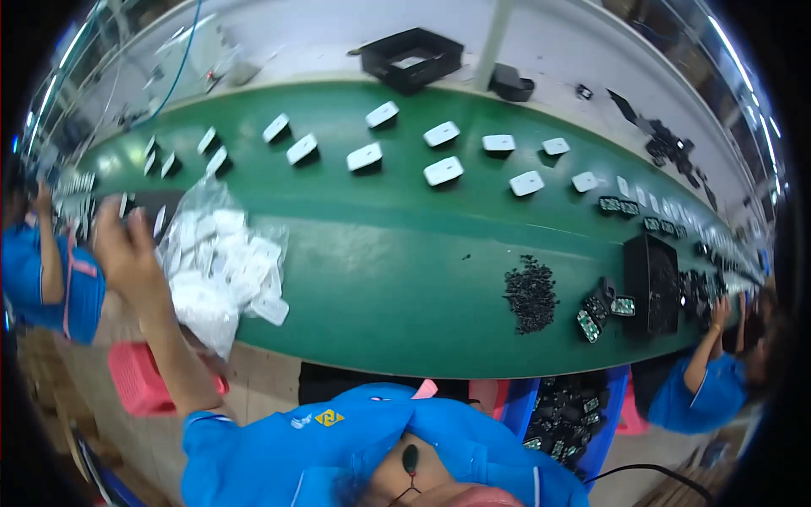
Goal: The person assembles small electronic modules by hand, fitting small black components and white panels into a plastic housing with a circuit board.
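On the left we've got our left hand point(128, 253) up, fingers apart, just beside a clear bag point(207, 325) of white covers point(253, 269) on the green table point(380, 287), then white cases point(364, 157) farther back, a pile of black bits point(531, 296) and a black bin point(634, 287), though we can't tell what our right hand's doing.

A single head-worn fisheye camera looks forward and steeply down, its straight edges bending toward a dark rim. Very near, the blue shirt point(279, 452) spans the bottom; the left hand point(131, 258) is farther out. The green desk point(380, 287) arcs across mid-view, a black tray point(427, 79) beyond it.
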`<state>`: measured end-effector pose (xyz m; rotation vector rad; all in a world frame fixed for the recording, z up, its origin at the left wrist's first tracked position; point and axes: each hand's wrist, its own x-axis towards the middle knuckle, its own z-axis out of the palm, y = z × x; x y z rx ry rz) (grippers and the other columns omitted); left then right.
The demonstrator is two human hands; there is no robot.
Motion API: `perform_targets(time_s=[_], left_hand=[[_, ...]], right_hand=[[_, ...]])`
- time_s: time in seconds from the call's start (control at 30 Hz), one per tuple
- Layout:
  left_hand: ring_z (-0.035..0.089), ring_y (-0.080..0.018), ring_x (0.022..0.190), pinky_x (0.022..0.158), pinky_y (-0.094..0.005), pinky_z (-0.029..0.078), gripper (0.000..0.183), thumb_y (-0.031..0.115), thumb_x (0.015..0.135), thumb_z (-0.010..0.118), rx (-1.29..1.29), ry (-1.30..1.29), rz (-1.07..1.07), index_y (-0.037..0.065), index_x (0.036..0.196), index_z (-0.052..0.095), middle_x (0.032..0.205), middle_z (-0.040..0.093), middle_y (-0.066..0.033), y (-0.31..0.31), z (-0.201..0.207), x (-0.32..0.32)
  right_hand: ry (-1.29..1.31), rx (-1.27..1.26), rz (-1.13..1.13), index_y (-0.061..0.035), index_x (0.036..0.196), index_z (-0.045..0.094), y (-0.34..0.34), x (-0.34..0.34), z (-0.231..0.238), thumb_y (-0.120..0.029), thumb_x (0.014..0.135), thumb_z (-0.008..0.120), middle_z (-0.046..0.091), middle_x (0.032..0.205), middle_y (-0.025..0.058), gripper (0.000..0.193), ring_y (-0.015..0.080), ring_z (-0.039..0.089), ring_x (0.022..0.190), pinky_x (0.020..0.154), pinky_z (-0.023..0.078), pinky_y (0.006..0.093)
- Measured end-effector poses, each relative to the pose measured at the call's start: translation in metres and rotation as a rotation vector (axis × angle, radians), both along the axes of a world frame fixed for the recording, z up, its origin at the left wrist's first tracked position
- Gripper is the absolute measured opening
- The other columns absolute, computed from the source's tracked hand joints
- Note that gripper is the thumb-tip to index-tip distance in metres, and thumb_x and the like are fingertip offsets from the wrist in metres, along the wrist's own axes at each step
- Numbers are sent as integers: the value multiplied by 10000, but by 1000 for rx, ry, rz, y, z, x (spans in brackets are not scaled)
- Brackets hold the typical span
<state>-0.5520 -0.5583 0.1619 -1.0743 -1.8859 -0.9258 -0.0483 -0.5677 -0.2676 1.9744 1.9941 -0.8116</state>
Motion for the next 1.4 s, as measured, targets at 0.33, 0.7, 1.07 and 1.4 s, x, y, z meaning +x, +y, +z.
perform_targets(time_s=[0.33, 0.7, 1.07, 1.4], left_hand=[[379, -313, 1331, 1088, -534, 277, 797, 354, 738, 735, -238, 313, -1175, 257, 1437, 364, 1444, 384, -145, 259, -12, 270], [434, -323, 1280, 1069, -498, 325, 598, 241, 781, 699, -525, -255, -1227, 131, 1332, 497, 1368, 472, -126, 14, -152, 224], [563, -345, 1043, 896, -406, 463, 304, 39, 812, 616, -202, -287, -508, 20, 1113, 579, 1104, 609, -156, -8, -135, 47], [573, -293, 865, 713, -406, 497, 403, 383, 708, 741, -673, -115, -155, 30, 866, 626, 891, 594, -120, -11, -159, -43]], right_hand=[[65, 46, -219, -10, 997, 613, -2, 31, 63, -284, 882, 525, 644, 949, 228, 310, 379, 619, 887, 748, 501, 490], [412, -137, 314, 0, 973, 610, -9, -14, 217, -218, 883, 509, 630, 927, 275, 256, 447, 620, 874, 743, 483, 535], [730, -32, 571, 1, 1021, 650, 14, -141, 305, -56, 867, 597, 661, 987, 188, 172, 342, 645, 893, 798, 502, 366], [937, 52, 496, 4, 1068, 643, 62, -162, 302, 6, 902, 547, 668, 915, 134, 191, 204, 663, 785, 703, 520, 291]])
